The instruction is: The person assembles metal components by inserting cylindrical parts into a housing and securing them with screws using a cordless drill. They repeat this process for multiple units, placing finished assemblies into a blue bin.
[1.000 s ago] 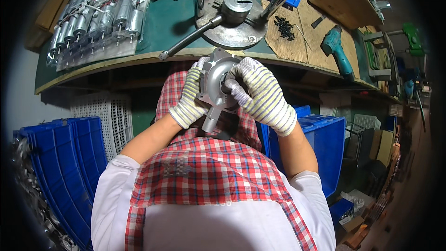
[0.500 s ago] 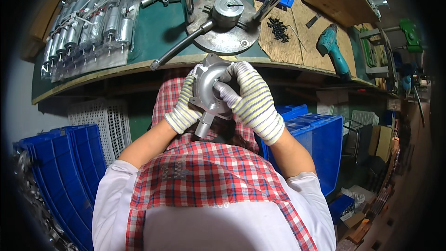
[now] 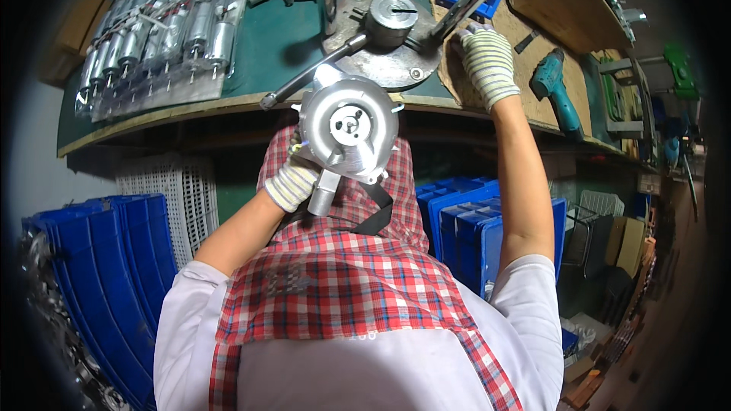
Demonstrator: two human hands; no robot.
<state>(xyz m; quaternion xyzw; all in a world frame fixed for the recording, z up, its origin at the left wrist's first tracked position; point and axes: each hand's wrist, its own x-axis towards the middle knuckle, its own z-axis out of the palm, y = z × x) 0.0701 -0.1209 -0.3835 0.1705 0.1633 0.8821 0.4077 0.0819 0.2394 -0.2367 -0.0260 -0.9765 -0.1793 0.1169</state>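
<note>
My left hand (image 3: 295, 175), in a striped knit glove, grips a round silver metal housing (image 3: 311, 125) by its left and under side, above my lap. The housing's open, dished face is turned up, with a central hub with holes and a short pipe stub (image 3: 324, 192) pointing toward me. My right hand (image 3: 487, 65), gloved alike, reaches over the cardboard-covered part of the bench. Its fingers are drawn together and bent down over the spot of the small black screws, which it hides. Whatever lies between the fingertips does not show.
A round steel fixture (image 3: 358, 57) with two posts and a handle (image 3: 316, 72) stands ahead. Bagged cylindrical motors (image 3: 164, 46) lie at left. A teal power drill (image 3: 556, 91) and a blue bin (image 3: 487, 7) are at right. Blue crates (image 3: 480, 221) stand below the bench.
My right hand has left the housing and moved forward and right to the black screws. The housing, still in my left hand, has tipped so its dished face shows fully.
</note>
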